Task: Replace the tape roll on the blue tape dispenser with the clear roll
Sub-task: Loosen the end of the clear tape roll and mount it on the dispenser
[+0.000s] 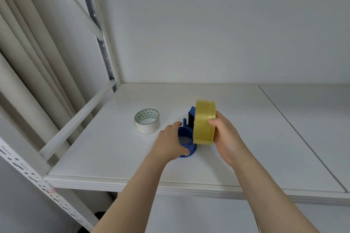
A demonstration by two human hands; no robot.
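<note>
Looks like a storeroom or stockroom. Fitted with white boltless metal racking [24, 168], its slotted uprights and diagonal brace at the left. Plain white shelf board [246, 138] at working height, another shelf level overhead. Bare white wall [208, 34] behind. Packing supplies on the shelf: 2 tape rolls and a blue tape dispenser [186, 138].

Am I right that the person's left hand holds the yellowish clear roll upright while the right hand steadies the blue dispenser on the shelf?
Not quite: the hands are swapped. In the head view the right hand holds the clear roll upright, while the left hand steadies the blue dispenser on the shelf.
</note>
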